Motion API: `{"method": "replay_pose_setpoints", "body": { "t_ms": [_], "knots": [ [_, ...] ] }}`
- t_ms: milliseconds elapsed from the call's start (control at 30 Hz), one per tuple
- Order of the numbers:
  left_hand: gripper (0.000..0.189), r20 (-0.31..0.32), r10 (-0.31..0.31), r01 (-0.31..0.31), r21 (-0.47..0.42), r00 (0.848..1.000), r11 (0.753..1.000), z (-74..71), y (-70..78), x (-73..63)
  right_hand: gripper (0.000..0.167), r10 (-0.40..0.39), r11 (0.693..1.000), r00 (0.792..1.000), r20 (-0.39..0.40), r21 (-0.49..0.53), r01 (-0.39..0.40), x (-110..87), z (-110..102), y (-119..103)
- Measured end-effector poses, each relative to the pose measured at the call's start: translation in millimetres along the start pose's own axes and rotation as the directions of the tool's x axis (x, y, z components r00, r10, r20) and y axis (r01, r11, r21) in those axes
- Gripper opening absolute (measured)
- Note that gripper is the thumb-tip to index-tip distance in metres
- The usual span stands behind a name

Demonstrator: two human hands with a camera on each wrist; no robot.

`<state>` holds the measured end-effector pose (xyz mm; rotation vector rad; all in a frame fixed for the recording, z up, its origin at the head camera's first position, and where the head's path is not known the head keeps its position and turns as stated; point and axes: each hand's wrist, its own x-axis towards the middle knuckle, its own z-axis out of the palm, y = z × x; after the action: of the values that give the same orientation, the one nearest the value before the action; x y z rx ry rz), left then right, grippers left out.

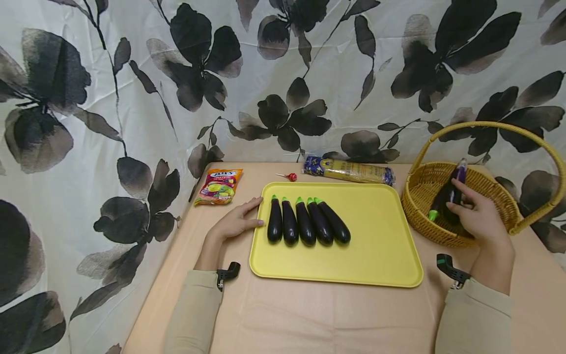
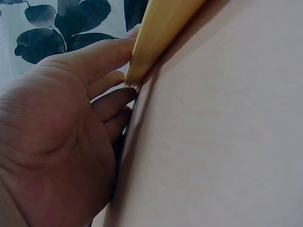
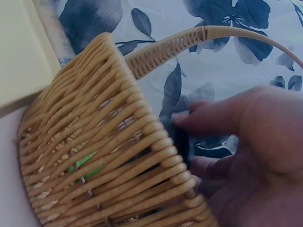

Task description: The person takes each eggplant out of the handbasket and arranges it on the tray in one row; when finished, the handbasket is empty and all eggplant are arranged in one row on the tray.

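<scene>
Clock centred on tray, 12 toward the curtain [image 1: 283, 64]. Right hand [image 1: 479, 214] was at the basket [image 1: 417, 223], between 2 and 3 o'clock, thumb and fingers pinching a purple-ended eggplant [image 1: 461, 172], gap only as wide as its body. Purple end pointed up toward 12; whether its lower end touched the basket floor, couldn't tell. Second eggplant [image 1: 441, 199] lay just beside it, green end toward 7 within the basket. Five more, a row of eggplants [image 1: 306, 223], lay on the yellow tray [image 1: 380, 241] toward 10 o'clock, green ends toward 12.

Left hand [image 1: 234, 221] was at 9, fingers extended and touching the tray edge, not wrapped round it; best used as a light steadying touch, no tipping.

Pinch looked adequate; smooth skin probably called for firm, even finger pressure, no squeezing. Best to separate the pair gently, keep the wrist clear of the arched handle [image 1: 486, 125], and avoid scraping the woven rim [image 3: 142, 106].
</scene>
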<state>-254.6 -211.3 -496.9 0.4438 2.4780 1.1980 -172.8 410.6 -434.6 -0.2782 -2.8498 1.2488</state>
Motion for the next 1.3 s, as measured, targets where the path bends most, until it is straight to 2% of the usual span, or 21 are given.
{"method": "replay_pose_setpoints", "body": {
  "t_ms": [167, 433, 567, 667, 833, 1033, 1300],
  "knots": [
    [0.080, -0.001, -0.003, 0.003, 0.007, 1.000, 1.000, -0.3, 0.4, 0.5, 0.069, 0.021, 0.987, 1.000, -0.015, 0.156, -0.019, -0.5, 1.1, -6.7],
    [0.081, 0.003, 0.011, -0.011, 0.001, 1.000, 1.000, -0.2, 2.6, -0.2, 0.068, 0.047, 0.982, 0.998, -0.032, 0.187, -0.040, 1.0, 3.5, -15.9],
    [0.080, 0.000, 0.002, -0.002, -0.005, 1.000, 1.000, -0.1, 3.4, -0.7, 0.069, 0.001, 0.966, 0.999, -0.043, 0.257, 0.010, 1.4, 2.4, -18.3],
    [0.080, -0.002, -0.007, 0.007, -0.004, 1.000, 1.000, -0.3, 3.8, -1.0, 0.070, -0.062, 0.931, 0.998, -0.033, 0.357, 0.070, -0.4, 1.0, -21.1],
    [0.082, 0.003, 0.005, -0.005, -0.001, 1.000, 1.000, -0.6, 3.6, -0.8, 0.075, -0.143, 0.886, 0.989, 0.027, 0.449, 0.116, -4.7, 0.6, -29.2],
    [0.082, 0.005, 0.011, -0.011, -0.005, 1.000, 1.000, -0.8, 3.9, -1.1, 0.078, -0.215, 0.916, 0.973, 0.086, 0.362, 0.171, -4.2, 8.1, -41.0],
    [0.082, 0.008, 0.015, -0.015, -0.015, 1.000, 1.000, -0.8, 4.7, -1.9, 0.077, -0.228, 0.939, 0.964, 0.133, 0.294, 0.181, -3.1, 19.4, -56.8]
  ]
}}
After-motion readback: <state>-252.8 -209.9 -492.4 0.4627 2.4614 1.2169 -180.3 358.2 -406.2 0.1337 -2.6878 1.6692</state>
